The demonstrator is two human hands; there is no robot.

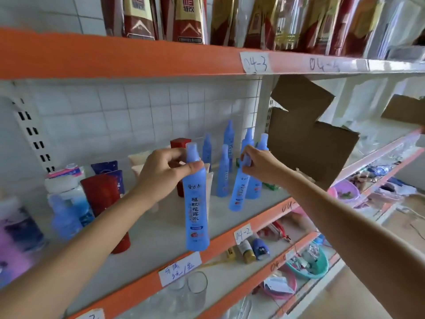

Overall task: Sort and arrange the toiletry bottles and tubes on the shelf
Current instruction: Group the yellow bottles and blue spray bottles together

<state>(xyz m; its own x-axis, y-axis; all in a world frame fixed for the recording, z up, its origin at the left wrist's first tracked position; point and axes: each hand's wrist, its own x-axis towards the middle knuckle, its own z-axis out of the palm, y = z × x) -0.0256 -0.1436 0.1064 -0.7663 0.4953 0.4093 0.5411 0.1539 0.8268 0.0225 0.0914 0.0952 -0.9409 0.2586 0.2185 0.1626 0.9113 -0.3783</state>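
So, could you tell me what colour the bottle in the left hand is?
Blue bottle, seen in the head view.

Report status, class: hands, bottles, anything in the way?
Left hand grips blue bottle aloft. Right hand pinches tilted bottle. Red tube nearby, not blocking.

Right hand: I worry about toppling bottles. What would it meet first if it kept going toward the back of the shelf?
Probably the standing blue bottles directly behind the right hand and its tilted blue bottle; depth is unclear.

Left hand [161, 173]: bare, no ring or glove seen.
Right hand [259, 166]: bare, short nails.
Forearms: both uncovered, no sleeve, watch or bracelet in view.
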